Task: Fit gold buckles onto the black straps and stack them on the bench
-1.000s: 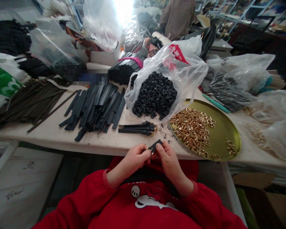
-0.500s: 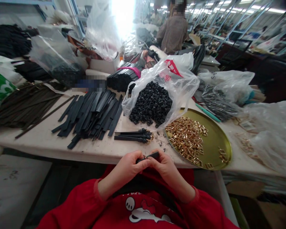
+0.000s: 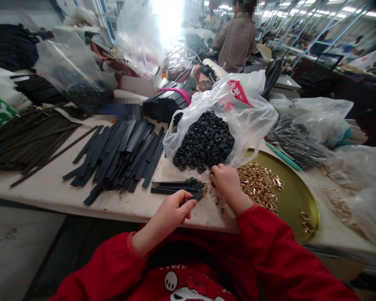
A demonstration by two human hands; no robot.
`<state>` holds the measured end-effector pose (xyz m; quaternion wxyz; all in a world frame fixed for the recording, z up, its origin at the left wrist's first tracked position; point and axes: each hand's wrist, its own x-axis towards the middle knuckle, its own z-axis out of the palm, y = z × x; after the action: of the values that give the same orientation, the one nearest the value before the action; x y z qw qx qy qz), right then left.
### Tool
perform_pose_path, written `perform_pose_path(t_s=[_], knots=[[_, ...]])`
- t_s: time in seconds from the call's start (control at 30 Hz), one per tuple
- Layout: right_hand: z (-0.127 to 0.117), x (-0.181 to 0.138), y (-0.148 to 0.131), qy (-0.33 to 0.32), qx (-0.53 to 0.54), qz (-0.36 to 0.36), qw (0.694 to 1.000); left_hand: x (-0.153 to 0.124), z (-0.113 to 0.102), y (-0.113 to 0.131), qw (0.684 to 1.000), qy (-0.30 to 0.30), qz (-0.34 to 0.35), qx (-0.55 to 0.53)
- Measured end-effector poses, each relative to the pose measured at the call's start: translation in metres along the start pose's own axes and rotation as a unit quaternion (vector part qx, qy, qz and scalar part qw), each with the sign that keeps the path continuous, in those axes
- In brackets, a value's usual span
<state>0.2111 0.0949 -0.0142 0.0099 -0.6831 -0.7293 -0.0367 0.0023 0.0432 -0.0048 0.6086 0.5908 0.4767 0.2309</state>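
Apparently caught the ring-picking step, judging from hand placement. Clamped one short, flat, black strip between thumb and fingers of the left hand, just above the front edge of the white cloth-covered bench. Had the right hand out, fingertips bunched low over the bench, just short of the clear plastic bag full of small black tubular rings. Saw a dark bit by those fingertips; could not tell whether gripped or merely touched. Noted, left to right along the front edge: fanned heap of flat black strips, short row of black straps with gold-coloured ends by the left hand, pile of gold-coloured metal buckles in a round olive-gold tray. Likely called for a fine pinch on one ring alone, with a steady left grip, without dragging the bag or knocking the strap row.
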Motion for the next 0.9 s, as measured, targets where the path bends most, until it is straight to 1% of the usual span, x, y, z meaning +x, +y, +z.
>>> perform_pose_path(t_s=[0.07, 0.17, 0.33, 0.5, 0.63, 0.73, 0.83, 0.87, 0.9], knots=[[0.006, 0.000, -0.004, -0.011, -0.036, -0.022, 0.999, 0.001, -0.001, -0.002, 1.000, 0.005, 0.000, -0.004], [0.011, -0.006, -0.006, -0.016, -0.030, -0.045, 0.998, 0.000, 0.001, -0.004, 1.000, 0.014, 0.004, -0.006], [0.012, -0.008, -0.003, -0.010, 0.041, -0.020, 0.999, -0.004, 0.007, -0.006, 1.000, 0.014, 0.020, 0.003], [0.012, -0.002, -0.007, -0.011, 0.076, -0.020, 0.997, -0.012, 0.008, -0.004, 0.999, 0.031, 0.028, 0.006], [0.011, -0.001, -0.010, -0.004, 0.130, -0.011, 0.991, -0.018, 0.010, -0.005, 0.999, 0.034, 0.026, -0.004], [0.008, -0.005, -0.011, 0.013, 0.193, 0.002, 0.981, -0.020, 0.011, -0.006, 0.999, 0.041, 0.027, -0.015], [0.000, -0.017, -0.015, 0.019, 0.269, 0.009, 0.963, -0.019, 0.010, -0.002, 0.996, 0.074, 0.041, -0.026], [-0.004, -0.024, -0.018, 0.011, 0.304, 0.005, 0.953, -0.019, 0.009, 0.000, 0.995, 0.085, 0.046, -0.032], [-0.008, -0.031, -0.022, -0.005, 0.359, 0.000, 0.933, -0.019, 0.009, 0.003, 0.994, 0.095, 0.049, -0.038]])
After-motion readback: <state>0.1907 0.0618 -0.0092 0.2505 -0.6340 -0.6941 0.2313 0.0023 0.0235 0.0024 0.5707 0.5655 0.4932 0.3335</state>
